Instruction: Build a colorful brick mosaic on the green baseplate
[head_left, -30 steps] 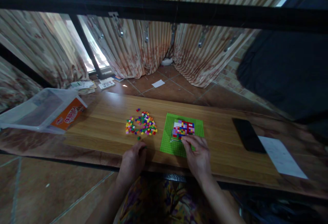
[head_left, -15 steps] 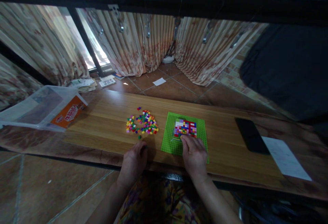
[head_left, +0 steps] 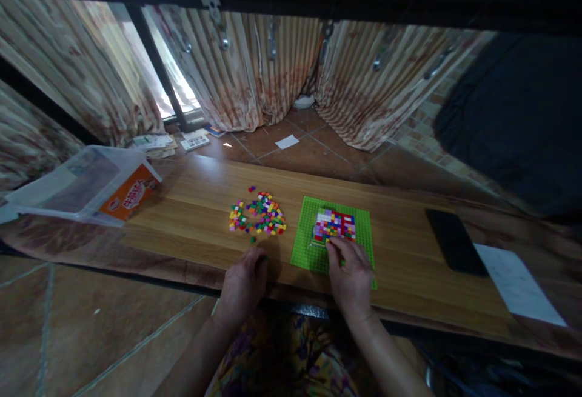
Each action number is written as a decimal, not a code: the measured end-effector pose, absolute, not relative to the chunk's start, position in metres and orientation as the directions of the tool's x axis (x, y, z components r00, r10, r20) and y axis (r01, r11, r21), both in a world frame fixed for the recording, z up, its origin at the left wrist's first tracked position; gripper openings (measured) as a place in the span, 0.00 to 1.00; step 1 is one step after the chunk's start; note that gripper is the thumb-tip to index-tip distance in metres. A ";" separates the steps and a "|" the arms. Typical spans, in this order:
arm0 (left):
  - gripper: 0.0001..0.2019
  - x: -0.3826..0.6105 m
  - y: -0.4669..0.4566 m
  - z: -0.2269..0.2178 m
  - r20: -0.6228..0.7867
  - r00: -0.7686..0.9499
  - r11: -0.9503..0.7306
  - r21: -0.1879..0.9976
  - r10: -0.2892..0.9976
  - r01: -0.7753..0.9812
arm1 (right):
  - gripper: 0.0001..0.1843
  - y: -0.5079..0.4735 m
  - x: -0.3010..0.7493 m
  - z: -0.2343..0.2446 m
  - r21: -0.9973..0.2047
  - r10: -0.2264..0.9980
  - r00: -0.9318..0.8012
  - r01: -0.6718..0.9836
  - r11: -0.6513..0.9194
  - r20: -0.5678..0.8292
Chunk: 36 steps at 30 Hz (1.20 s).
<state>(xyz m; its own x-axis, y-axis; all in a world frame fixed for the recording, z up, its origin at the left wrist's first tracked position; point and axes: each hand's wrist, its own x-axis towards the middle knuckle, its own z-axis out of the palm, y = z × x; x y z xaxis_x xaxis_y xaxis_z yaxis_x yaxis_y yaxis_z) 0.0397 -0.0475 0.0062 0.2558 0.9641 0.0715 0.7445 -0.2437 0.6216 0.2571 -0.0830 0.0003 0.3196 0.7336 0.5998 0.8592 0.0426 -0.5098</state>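
Observation:
A green studded baseplate (head_left: 310, 245) lies on the wooden table (head_left: 191, 215), with a patch of small coloured bricks (head_left: 335, 225) built on it. My right hand (head_left: 350, 273) rests on the plate's near edge, its fingertips pinched at the near side of that patch. Whether a brick is between them is too small to tell. To the left, a loose heap of small coloured bricks (head_left: 259, 215) is spread on the table. My left hand (head_left: 245, 282) sits curled at the table's front edge, just below the heap, with a small green brick at its fingertips.
A clear plastic box with an orange label (head_left: 86, 188) lies tipped at the table's left end. A black phone (head_left: 454, 242) and a white sheet of paper (head_left: 518, 285) lie at the right. Curtains, a black bar and a tiled floor with scattered papers are beyond the table.
The view has shifted slightly. My right hand's fingers have drawn in to a pinch at the near edge of the brick patch. My left hand has stayed by the heap.

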 end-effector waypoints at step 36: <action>0.18 0.099 -0.071 0.034 -0.467 0.407 0.591 0.762 0.785 -0.264 | 0.11 -0.137 0.235 0.033 -0.820 0.887 0.288 0.551 0.154 0.361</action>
<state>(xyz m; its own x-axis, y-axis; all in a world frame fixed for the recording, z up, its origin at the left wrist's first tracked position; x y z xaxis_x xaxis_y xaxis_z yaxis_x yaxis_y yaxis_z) 0.0988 -0.0705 0.0339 0.4071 0.7849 -0.4671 -0.2642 0.5908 0.7624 0.2352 -0.1371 0.0333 0.2883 0.8870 0.3607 0.5511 0.1544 -0.8201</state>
